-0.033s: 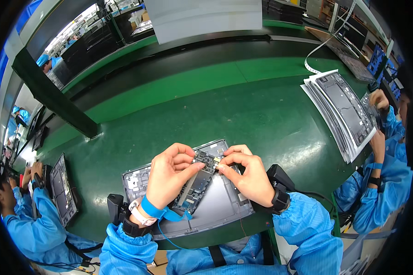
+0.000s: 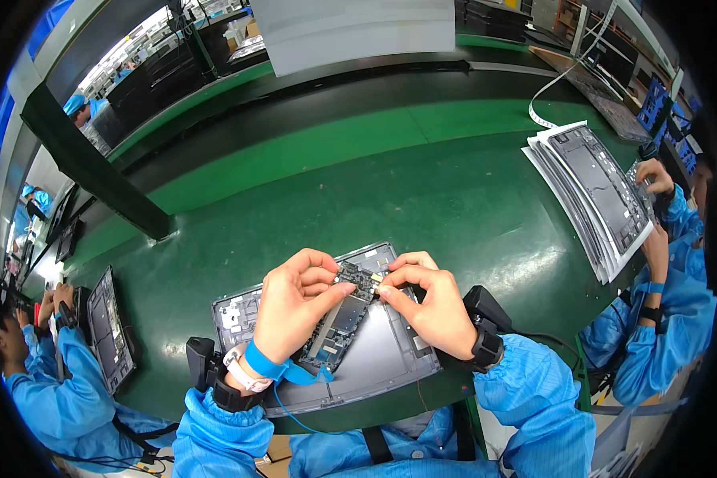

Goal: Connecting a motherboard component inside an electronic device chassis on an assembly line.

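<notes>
Circuit board (image 2: pixel 344 320), one, dark and narrow, slants over the middle of the shell in front of me, its upper end between my fingers. I cannot tell whether its lower end touches the shell. Any print on it is too small to read. My left hand (image 2: pixel 291 307) pinches the upper left edge between thumb and fingers; my right hand (image 2: pixel 434 312) pinches the upper right edge with thumb and forefinger, beside small pale connectors.

Around my left wrist I wear one blue wristband (image 2: pixel 264 364), trailing a thin blue cord (image 2: pixel 285 408), and one white band (image 2: pixel 240 369). Each wrist also carries a black strapped device.

Beneath is one grey laptop shell (image 2: pixel 386 350), flat on the green table (image 2: pixel 334 207). A second shell (image 2: pixel 108 331) sits to my left, tilted, near a co-worker in blue (image 2: pixel 60 402). To my right lies one pile of panels and white sheets (image 2: pixel 597 191), layered too tightly to count, next to another co-worker's hand (image 2: pixel 655 175). Beyond it curls one white strip (image 2: pixel 540 114), its marks too small to make out.
</notes>
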The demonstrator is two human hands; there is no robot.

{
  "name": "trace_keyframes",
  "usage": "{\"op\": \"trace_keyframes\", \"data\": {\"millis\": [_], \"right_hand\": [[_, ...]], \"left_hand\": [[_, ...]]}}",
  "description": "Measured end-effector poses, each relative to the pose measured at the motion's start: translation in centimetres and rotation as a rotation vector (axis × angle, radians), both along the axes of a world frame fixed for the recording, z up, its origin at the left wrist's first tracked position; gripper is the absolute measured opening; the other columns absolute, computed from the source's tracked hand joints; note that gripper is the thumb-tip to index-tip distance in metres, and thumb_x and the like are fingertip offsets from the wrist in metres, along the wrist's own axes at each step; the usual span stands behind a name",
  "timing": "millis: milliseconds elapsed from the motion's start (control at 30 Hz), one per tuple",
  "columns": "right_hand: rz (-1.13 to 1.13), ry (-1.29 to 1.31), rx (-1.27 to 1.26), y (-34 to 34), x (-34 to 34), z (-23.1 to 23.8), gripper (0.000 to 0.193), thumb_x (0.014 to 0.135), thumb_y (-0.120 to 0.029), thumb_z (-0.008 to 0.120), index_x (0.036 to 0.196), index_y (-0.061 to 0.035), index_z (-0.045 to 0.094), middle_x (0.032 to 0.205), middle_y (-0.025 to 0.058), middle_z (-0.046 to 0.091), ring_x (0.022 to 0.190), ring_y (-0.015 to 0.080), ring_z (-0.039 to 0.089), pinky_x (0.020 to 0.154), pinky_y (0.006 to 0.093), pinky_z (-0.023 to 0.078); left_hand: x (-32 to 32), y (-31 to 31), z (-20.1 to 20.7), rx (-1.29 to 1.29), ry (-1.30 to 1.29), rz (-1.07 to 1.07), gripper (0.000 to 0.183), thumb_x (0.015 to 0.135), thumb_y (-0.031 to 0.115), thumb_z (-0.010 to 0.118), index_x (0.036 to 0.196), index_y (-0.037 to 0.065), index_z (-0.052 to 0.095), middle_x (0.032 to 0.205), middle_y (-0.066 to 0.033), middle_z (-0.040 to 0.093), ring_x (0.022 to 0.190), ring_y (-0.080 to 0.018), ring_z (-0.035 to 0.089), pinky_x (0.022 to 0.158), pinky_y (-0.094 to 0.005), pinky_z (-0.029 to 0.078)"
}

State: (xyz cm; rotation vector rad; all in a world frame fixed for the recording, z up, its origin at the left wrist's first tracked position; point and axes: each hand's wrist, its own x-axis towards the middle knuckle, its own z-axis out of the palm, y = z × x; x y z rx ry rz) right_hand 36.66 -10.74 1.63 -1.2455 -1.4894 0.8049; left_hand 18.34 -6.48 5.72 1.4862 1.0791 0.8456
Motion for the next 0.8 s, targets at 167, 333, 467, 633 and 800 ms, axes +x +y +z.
{"op": "trace_keyframes", "data": {"millis": [167, 333, 467, 633, 800], "right_hand": [[0.004, 0.013, -0.019, -0.03, 0.1, 0.16, 0.012, 0.076, -0.01, 0.067, 0.083, -0.0008, 0.067, 0.095, 0.0148, 0.058, 0.095, 0.0247, 0.055, 0.08, 0.0344, 0.045], [0.021, 0.032, -0.037, -0.08, 0.01, 0.24, 0.012, 0.076, -0.01, 0.067, 0.084, -0.001, 0.067, 0.095, 0.0149, 0.058, 0.098, 0.0246, 0.054, 0.082, 0.0344, 0.043], [0.024, 0.07, -0.056, -0.13, 0.04, -0.09, 0.012, 0.077, -0.011, 0.067, 0.085, -0.0013, 0.067, 0.099, 0.0147, 0.057, 0.099, 0.0241, 0.053, 0.084, 0.034, 0.043], [0.037, 0.134, -0.122, -0.24, -0.03, 0.12, 0.01, 0.078, -0.008, 0.065, 0.084, 0.0006, 0.065, 0.099, 0.0106, 0.056, 0.105, 0.0192, 0.049, 0.09, 0.0323, 0.036], [0.004, 0.109, -0.07, -0.17, -0.18, -0.37, 0.011, 0.077, -0.01, 0.066, 0.084, -0.0016, 0.067, 0.101, 0.0141, 0.056, 0.098, 0.0235, 0.054, 0.084, 0.0338, 0.042]], "left_hand": [[0.17, 0.0, 0.28, -0.043, 0.012, -0.004, 0.024, 0.076, -0.003, 0.066, 0.095, -0.003, 0.052, 0.083, -0.0082, 0.063, 0.077, -0.0098, 0.062, 0.068, -0.018, 0.05], [0.22, -0.23, 0.22, 0.011, 0.049, 0.02, 0.024, 0.076, -0.003, 0.066, 0.095, -0.003, 0.052, 0.084, -0.0082, 0.063, 0.077, -0.0095, 0.062, 0.069, -0.0181, 0.05], [0.38, -0.45, 0.4, 0.016, 0.037, 0.03, 0.025, 0.075, -0.003, 0.067, 0.095, -0.003, 0.052, 0.084, -0.0077, 0.063, 0.077, -0.0091, 0.061, 0.07, -0.0186, 0.049], [0.5, -0.6, 0.33, 0.039, 0.036, 0.04, 0.025, 0.075, -0.003, 0.067, 0.095, -0.002, 0.052, 0.083, -0.0065, 0.063, 0.077, -0.0083, 0.06, 0.07, -0.0185, 0.049], [0.57, -0.81, 0.59, 0.03, 0.047, 0.04, 0.025, 0.074, -0.002, 0.068, 0.095, -0.002, 0.053, 0.082, -0.0055, 0.062, 0.076, -0.0073, 0.06, 0.069, -0.0178, 0.048]]}}
